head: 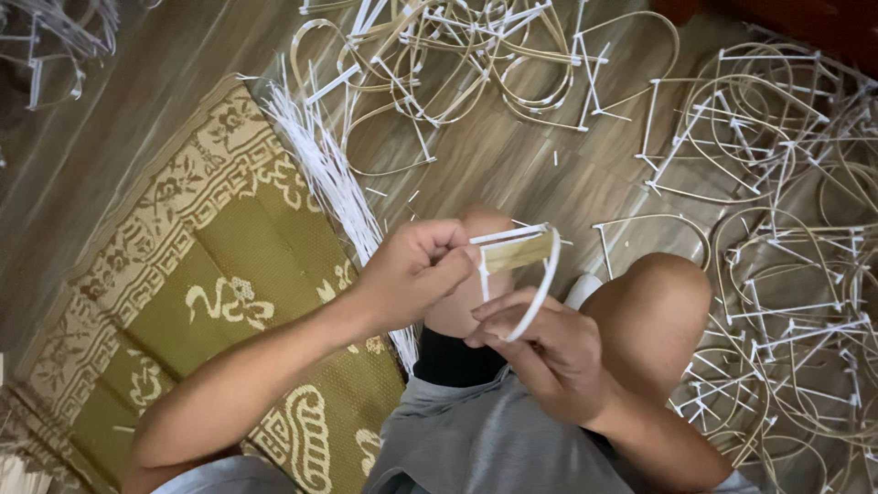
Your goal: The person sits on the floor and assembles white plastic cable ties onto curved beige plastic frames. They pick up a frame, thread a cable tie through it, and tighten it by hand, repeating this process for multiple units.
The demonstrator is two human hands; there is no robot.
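Note:
A small curved frame (535,274) of thin pale bamboo strip and white sticks is held over my knees. My left hand (416,270) pinches the white sticks at the frame's left end, with fingers closed. My right hand (549,352) grips the bent strip from below, thumb and fingers around it. A short tan strip (517,252) runs across the frame's top. Both hands are close together above my bent legs in grey shorts.
Heaps of finished looped frames lie on the wooden floor at the top (476,55) and right (786,238). A bundle of white sticks (325,174) lies along the edge of a green and gold woven mat (210,302) on the left.

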